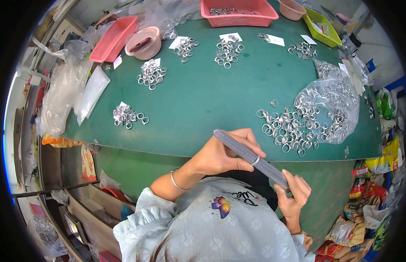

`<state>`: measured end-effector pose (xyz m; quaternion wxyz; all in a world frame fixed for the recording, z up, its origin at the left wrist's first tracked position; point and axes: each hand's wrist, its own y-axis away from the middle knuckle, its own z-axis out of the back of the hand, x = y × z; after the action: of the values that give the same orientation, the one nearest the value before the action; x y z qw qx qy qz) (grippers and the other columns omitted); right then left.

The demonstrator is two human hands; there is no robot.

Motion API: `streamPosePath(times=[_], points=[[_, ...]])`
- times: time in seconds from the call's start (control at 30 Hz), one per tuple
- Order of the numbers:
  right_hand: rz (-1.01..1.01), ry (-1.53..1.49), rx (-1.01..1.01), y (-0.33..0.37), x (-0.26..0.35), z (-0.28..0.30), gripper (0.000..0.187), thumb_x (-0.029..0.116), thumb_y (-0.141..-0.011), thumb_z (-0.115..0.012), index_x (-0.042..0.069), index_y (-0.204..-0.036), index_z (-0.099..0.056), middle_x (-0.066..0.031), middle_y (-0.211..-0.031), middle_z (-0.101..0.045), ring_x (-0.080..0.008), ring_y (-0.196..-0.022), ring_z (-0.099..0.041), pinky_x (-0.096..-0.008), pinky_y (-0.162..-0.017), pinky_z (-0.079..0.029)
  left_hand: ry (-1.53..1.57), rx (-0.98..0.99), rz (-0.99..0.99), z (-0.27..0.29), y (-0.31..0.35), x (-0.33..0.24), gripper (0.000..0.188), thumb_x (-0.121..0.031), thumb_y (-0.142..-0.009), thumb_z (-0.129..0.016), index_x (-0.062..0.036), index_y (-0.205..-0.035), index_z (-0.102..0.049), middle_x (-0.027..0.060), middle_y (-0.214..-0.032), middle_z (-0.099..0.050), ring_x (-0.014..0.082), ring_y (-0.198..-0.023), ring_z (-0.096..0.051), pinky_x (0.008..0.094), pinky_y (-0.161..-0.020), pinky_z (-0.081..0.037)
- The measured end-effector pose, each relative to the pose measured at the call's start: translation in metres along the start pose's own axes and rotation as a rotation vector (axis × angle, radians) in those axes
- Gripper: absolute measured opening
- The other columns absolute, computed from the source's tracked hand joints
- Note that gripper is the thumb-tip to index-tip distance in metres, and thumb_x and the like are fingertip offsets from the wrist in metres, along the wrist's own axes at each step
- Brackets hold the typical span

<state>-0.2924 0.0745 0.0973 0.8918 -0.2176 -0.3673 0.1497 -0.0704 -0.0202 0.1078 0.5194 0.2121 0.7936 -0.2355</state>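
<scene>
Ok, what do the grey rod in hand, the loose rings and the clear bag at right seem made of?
Grey rod: plastic or coated metal, I can't tell which; fairly matte, evenly grey, finely marked.
Loose rings: likely polished metal; silver-coloured with bright glints.
Clear bag: apparently thin, glossy plastic film; it's creased, and rings show through.

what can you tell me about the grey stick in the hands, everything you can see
The grey stick is long, straight and slim, with fine scale-like markings along it, too small to read. It looks hard, plastic or metal. A silvery ring encircles it around mid-length. It slants from upper left to lower right, above the near edge of the green table. The left hand holds it near the ring; the right hand pinches its lower end.
</scene>
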Motion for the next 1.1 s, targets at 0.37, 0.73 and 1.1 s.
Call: streamPosePath(times=[0.37, 0.73, 1.1], points=[[-0.257, 0.000, 0.001, -0.001, -0.001, 0.000, 0.035, 0.007, -0.068, -0.071, -0.001, -0.101, -0.064, -0.0086, -0.063, -0.052, -0.0162, -0.050, -0.048, -0.0281, -0.049, -0.037, 0.579, -0.335, -0.118, 0.038, 0.007, 0.011, 0.033, -0.018, -0.086, -0.060, 0.0016, -0.111, -0.052, 0.0078, -0.102, -0.056, 0.0183, -0.097, -0.052, 0.0292, -0.088, -0.043], [-0.712, -0.615, 0.086, 0.009, -0.013, -0.019, 0.036, 0.011, -0.078, -0.066, -0.009, -0.107, -0.058, 0.0027, -0.067, -0.049, -0.0014, -0.055, -0.039, -0.0167, -0.047, -0.025, 1.037, -0.370, 0.073, 0.044, 0.010, 0.022, 0.024, -0.019, -0.090, -0.054, 0.0008, -0.102, -0.055, 0.0155, -0.112, -0.055, 0.0258, -0.111, -0.053, 0.0342, -0.094, -0.047], [-0.779, -0.725, 0.105, 0.009, -0.020, -0.031, 0.039, 0.012, -0.082, -0.065, -0.007, -0.114, -0.056, 0.0056, -0.061, -0.044, 0.0002, -0.047, -0.033, -0.0163, -0.041, -0.022, -0.633, -0.614, 0.088, 0.095, 0.012, 0.036, 0.028, -0.015, -0.070, -0.076, 0.0016, -0.091, -0.065, 0.0037, -0.067, -0.060, 0.0123, -0.062, -0.057, 0.0249, -0.060, -0.046]])
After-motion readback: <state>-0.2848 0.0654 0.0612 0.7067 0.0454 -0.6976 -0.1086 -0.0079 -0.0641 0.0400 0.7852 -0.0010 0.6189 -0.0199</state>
